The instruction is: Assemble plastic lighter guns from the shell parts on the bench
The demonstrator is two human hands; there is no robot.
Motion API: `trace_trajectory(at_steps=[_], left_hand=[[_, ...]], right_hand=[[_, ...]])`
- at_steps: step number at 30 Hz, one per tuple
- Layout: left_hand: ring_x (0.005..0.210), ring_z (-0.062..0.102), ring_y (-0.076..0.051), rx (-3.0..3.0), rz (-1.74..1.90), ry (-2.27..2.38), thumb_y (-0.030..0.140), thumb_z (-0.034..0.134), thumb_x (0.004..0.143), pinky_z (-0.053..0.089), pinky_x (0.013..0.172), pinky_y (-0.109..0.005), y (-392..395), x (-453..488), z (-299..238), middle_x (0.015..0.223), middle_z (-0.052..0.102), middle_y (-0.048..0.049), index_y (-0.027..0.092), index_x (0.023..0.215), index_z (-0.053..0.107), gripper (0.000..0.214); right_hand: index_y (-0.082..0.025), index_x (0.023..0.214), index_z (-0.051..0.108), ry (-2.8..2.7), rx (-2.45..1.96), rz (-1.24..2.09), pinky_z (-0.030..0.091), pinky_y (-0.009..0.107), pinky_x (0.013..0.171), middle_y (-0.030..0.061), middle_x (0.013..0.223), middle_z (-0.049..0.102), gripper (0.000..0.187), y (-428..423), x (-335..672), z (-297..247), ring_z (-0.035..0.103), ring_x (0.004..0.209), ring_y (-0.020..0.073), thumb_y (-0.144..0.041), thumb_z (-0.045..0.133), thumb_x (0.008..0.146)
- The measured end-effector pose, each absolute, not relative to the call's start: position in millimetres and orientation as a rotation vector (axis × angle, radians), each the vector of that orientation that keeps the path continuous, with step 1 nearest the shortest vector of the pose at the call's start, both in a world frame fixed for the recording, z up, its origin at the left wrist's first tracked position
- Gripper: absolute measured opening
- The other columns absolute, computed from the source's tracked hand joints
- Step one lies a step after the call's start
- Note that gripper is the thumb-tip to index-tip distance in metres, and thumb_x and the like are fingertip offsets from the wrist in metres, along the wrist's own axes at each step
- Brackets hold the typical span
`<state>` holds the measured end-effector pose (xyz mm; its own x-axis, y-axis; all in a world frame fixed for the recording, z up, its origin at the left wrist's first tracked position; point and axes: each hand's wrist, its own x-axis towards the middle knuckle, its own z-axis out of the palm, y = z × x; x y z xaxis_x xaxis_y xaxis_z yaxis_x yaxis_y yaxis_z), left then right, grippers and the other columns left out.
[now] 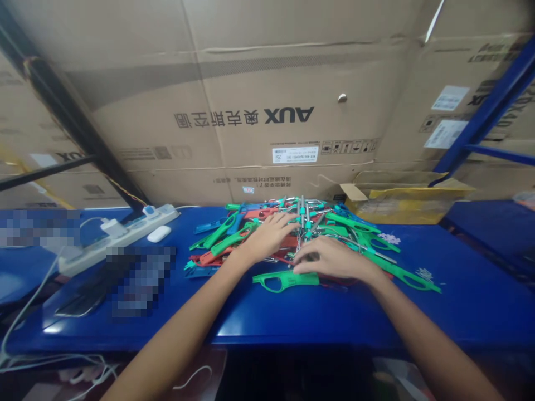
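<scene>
Across the middle of the blue table point(251, 323), a pile of green, red and blue handles with metal rods point(309, 224) lies beneath the left hand point(271, 235), whose fingers are spread. The right hand point(330, 257) curls over the pile's near edge, beside a green handle point(300, 278); I cannot tell whether it pinches anything.

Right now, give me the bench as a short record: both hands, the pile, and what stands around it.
left hand: fingers extended over the pile
right hand: fingers curled, beside a green handle; grip unclear
pile: green, red and blue handles, metal rods
surface: blue table
left side: white power strip, small white case
behind: large cardboard box, AUX print upside down
back right: open carton
</scene>
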<state>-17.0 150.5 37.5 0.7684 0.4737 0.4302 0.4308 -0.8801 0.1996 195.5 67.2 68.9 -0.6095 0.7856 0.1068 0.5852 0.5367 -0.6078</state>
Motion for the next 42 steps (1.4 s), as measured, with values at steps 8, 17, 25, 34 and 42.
trace_trajectory(at_steps=[8, 17, 25, 34, 42], left_hand=[[0.127, 0.058, -0.026, 3.165, 0.565, 0.697, 0.002, 0.048, 0.097, 0.039, 0.108, -0.046, 152, -8, 27, 0.143, 0.062, -0.0111, 0.019, 0.138, 0.057, 0.046], [0.106, 0.063, -0.023, 3.157, 0.681, 0.646, 0.009, 0.053, 0.099, 0.050, 0.096, -0.039, 157, -2, 29, 0.111, 0.069, -0.0099, 0.015, 0.110, 0.064, 0.017], [0.106, 0.058, -0.023, 3.191, 0.945, 0.670, 0.014, 0.043, 0.106, 0.049, 0.096, -0.040, 155, -20, 51, 0.111, 0.069, -0.0104, 0.015, 0.111, 0.066, 0.025], [0.101, 0.054, -0.024, 3.237, 1.097, 0.822, 0.018, 0.051, 0.103, 0.047, 0.087, -0.039, 156, -40, 71, 0.108, 0.070, -0.0087, 0.019, 0.106, 0.073, 0.022], [0.099, 0.059, -0.023, 3.272, 0.802, 0.772, 0.023, 0.054, 0.104, 0.045, 0.081, -0.034, 155, -34, 61, 0.106, 0.071, -0.0074, 0.022, 0.110, 0.075, 0.022]], right_hand=[[-0.028, 0.111, 0.079, -2.185, -1.515, 0.172, 0.041, 0.030, 0.065, 0.0039, 0.082, 0.079, 0.028, 95, 216, 52, 0.069, 0.071, 0.0223, -0.041, 0.058, 0.099], [-0.024, 0.095, 0.078, -2.170, -1.568, 0.130, 0.036, 0.029, 0.057, 0.0026, 0.069, 0.073, 0.033, 103, 214, 39, 0.065, 0.064, 0.0210, -0.052, 0.060, 0.096], [-0.023, 0.099, 0.077, -2.019, -1.591, 0.068, 0.040, 0.030, 0.063, 0.0059, 0.080, 0.076, 0.031, 109, 219, 33, 0.068, 0.072, 0.0238, -0.045, 0.055, 0.098], [-0.021, 0.096, 0.074, -1.856, -1.411, 0.083, 0.047, 0.031, 0.066, 0.0050, 0.077, 0.074, 0.036, 100, 213, 46, 0.068, 0.069, 0.0216, -0.049, 0.051, 0.099], [-0.023, 0.106, 0.074, -1.763, -1.240, 0.090, 0.055, 0.034, 0.072, 0.0060, 0.096, 0.078, 0.030, 92, 198, 48, 0.071, 0.078, 0.0215, -0.046, 0.055, 0.099]])
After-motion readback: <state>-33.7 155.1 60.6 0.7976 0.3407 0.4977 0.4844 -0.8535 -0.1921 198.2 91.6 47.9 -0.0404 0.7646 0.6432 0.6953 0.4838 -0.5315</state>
